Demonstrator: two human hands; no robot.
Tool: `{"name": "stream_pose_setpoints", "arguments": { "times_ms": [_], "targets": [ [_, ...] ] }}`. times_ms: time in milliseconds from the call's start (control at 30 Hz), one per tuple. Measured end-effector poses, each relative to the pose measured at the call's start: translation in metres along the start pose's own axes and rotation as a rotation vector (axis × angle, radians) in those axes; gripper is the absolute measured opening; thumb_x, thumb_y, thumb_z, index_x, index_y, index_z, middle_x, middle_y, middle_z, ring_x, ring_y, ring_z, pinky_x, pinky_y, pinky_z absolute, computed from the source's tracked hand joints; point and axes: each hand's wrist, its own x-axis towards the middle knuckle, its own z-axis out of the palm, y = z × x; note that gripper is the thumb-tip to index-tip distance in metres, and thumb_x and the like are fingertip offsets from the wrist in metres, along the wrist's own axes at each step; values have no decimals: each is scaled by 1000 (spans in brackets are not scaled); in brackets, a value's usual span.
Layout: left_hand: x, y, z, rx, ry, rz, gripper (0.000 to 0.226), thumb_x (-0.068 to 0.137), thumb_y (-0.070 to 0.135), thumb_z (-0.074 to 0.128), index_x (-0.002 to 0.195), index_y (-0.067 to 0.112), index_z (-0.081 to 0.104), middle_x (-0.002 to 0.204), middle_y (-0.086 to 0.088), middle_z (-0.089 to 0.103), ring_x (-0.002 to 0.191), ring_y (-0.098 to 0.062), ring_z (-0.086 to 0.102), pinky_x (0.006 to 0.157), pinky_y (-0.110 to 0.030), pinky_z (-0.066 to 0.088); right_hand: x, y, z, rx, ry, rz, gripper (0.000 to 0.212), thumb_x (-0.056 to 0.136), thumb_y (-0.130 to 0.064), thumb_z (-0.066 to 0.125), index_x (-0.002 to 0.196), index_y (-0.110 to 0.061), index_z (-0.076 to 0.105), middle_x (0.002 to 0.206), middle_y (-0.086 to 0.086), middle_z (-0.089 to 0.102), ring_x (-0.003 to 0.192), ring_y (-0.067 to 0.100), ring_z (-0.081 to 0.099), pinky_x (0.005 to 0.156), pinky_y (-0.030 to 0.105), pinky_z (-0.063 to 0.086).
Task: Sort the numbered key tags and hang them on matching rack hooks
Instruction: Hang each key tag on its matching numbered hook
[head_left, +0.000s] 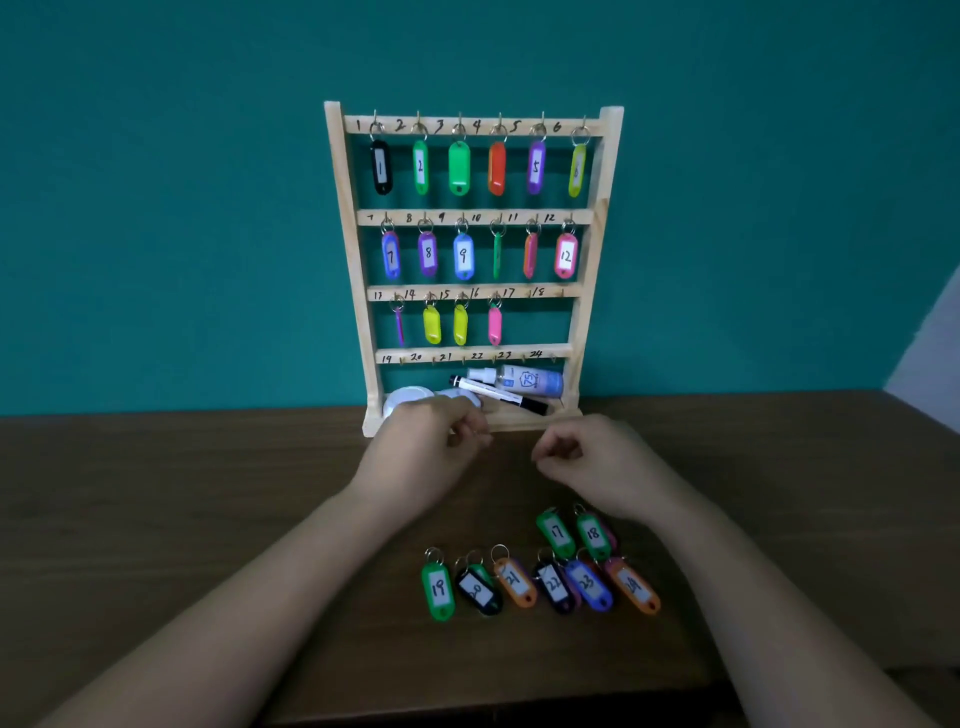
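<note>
A wooden key rack (587, 260) stands at the back of the table against the wall. Tags hang on hooks 1 to 16; the pink tag (494, 325) on hook 16 is the last one. Hooks 17 (530, 294) to 24 are bare. Loose tags lie on the table: green 17 (556, 532), green 18 (592, 532), then a row from green 19 (439, 587) to orange 24 (631, 587). My left hand (426, 457) and right hand (587, 462) hover in front of the rack's base, fingers curled, with nothing visible in either.
On the rack's bottom shelf lie a spray bottle (524, 380), a black-and-white marker (498, 395) and white round lids (408, 397). The brown table (182, 493) ends at a front edge near the bottom of the view. A teal wall stands behind.
</note>
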Motion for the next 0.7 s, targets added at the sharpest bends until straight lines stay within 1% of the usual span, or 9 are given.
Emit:
{"name": "stream_pose_setpoints", "arguments": {
  "times_ms": [67,133,200,267,300,400,500,600,700],
  "targets": [
    [-14,-5,7,11,-63,-23,4,93,29,75,96,29,77,83,15,70,81,-3,63,74,-29,54,-7,3,-2,-73,-81,3,14,100,-29,71,111,-37,72,107,-22,62,99,-6,57,83,20,47],
    [-23,-7,13,-1,-119,-32,4,93,30,76,97,30,77,84,16,70,82,-2,63,74,-28,54,-12,6,-6,-110,-148,4,16,98,-34,74,114,-38,72,112,-21,61,102,-3,58,79,19,44],
    [-30,-6,15,-31,-139,-32,5,93,30,77,98,30,78,84,17,71,83,-1,64,74,-23,53,-15,8,-8,-136,-215,-3,22,96,-40,75,117,-41,71,118,-21,59,108,-2,56,84,23,45],
    [-35,-4,17,-40,-129,-29,4,93,30,77,97,31,78,84,18,72,83,1,64,73,-20,51,-17,11,-9,-164,-256,-3,28,94,-42,76,121,-43,69,123,-21,57,113,-1,53,93,28,48],
    [-37,-3,18,-40,-133,-24,4,93,31,77,97,32,78,84,19,72,83,2,64,74,-20,52,-17,11,-9,-173,-268,-3,29,94,-42,76,122,-44,69,123,-21,56,114,-1,53,96,30,48],
    [-41,-1,20,-41,-155,-10,6,94,32,75,99,33,77,86,20,72,84,2,66,77,-26,55,-17,12,-7,-193,-269,-10,26,94,-39,77,119,-45,69,119,-23,56,114,0,54,98,31,49],
    [-43,2,20,-32,-161,9,7,95,33,74,101,32,77,88,18,72,86,0,66,78,-30,56,-16,11,-4,-211,-261,-11,24,95,-38,76,116,-46,69,109,-27,57,112,-1,55,105,38,49],
    [-43,3,20,-28,-151,18,7,95,32,74,101,32,77,89,19,72,86,1,65,78,-29,56,-16,8,-2,-237,-254,-8,23,96,-35,76,115,-45,69,105,-27,57,112,1,56,112,44,44],
    [-43,3,19,-26,-151,12,8,95,33,73,101,33,77,89,19,73,86,1,66,79,-30,57,-15,6,0,-260,-242,-7,18,97,-35,74,111,-45,69,107,-24,58,114,5,56,113,47,43]
  ]
}}
